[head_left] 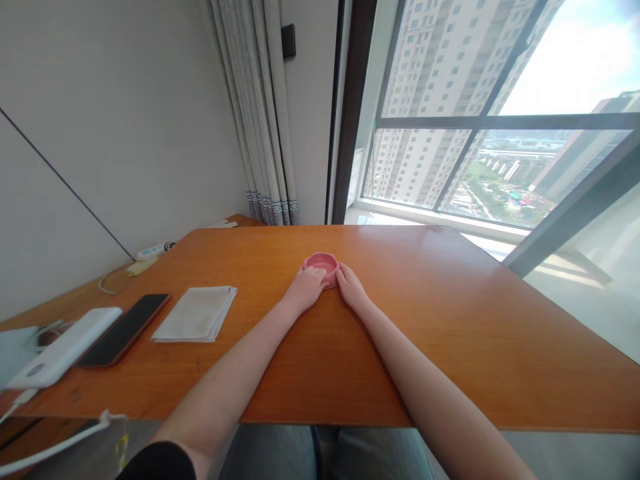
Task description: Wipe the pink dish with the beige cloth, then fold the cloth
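Here, a small pink bowl (pixel 322 265) is clasped between both hands, near the far edge of the wooden table (pixel 430 320). The left hand (pixel 306 289) is laid against the bowl's near-left side, with the fingers (pixel 315 272) curled up onto the rim. The right hand (pixel 351 287) is pressed to its right side. The grip is narrow, closed to the bowl's width. Well to the left, a folded cloth (pixel 195 314), a phone (pixel 123 330) and a power bank (pixel 65 347) are laid out, and a power strip (pixel 153 251) is set by the wall.
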The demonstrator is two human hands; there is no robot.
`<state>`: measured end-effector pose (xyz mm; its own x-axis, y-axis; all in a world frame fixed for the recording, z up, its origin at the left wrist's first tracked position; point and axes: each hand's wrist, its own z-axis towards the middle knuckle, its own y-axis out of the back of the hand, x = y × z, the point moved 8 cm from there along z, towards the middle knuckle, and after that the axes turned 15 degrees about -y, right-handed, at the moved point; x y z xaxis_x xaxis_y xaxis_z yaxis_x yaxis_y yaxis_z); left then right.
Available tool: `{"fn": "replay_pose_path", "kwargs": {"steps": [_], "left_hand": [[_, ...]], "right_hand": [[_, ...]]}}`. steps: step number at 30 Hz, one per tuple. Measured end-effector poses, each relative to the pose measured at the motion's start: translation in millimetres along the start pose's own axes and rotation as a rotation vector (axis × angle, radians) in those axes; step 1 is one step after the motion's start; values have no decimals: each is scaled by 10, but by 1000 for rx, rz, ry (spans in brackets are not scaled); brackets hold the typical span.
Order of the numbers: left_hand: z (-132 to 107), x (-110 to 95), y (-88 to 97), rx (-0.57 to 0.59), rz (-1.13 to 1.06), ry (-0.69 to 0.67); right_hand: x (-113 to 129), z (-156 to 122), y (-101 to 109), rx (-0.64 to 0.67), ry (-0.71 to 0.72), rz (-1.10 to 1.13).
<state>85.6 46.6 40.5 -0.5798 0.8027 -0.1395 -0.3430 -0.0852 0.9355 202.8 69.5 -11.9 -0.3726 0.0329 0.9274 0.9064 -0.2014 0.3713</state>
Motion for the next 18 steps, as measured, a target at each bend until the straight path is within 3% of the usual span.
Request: {"fn": "replay_pose_path", "kwargs": {"steps": [6, 9, 11, 13, 15, 18], "left_hand": [[-43, -34, 14, -14, -97, -47], [-350, 164, 285, -127, -88, 4], [-801, 517, 576, -226, -6, 189], [-1418, 949, 854, -252, 129, 462], [-2085, 1337, 1059, -159, 306, 769], [-2754, 1664, 1133, 23, 366, 963]], "right_hand": [[33, -41, 9, -19, 19, -67], [35, -61, 14, -18, 36, -100], [30, -71, 11, -17, 45, -110], [23, -76, 6, -18, 43, -117], [25, -80, 3, -23, 37, -131], [51, -91, 14, -34, 34, -146]]}}
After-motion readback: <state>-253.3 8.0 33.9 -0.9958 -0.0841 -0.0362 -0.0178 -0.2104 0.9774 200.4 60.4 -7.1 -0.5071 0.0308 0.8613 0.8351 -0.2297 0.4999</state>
